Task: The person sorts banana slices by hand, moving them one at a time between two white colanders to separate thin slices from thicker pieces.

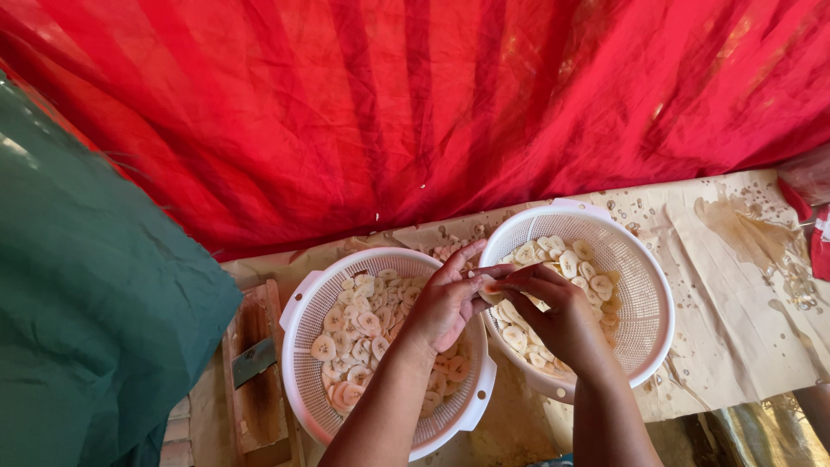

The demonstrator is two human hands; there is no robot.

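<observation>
At far left hangs a green cloth (95,285), and just beside it a wooden slicer (255,372) with a metal blade lies on the table. Next comes the left colander (303,346), white and perforated, holding a thick layer of pale round slices (359,333). The left hand (445,303) hovers over its right rim, fingers bent and pinched toward the right, meeting the right hand (558,316) at the gap between the two bowls. Both hands seem to grip one small piece (491,290) between their fingertips; it lies directly between them, and its long axis is too hidden to tell. The right colander (657,294) sits tilted against the left one, with fewer slices spread up its far wall. Stained brown paper (735,285) covers the table to the right, with a red cloth (432,104) behind.
</observation>
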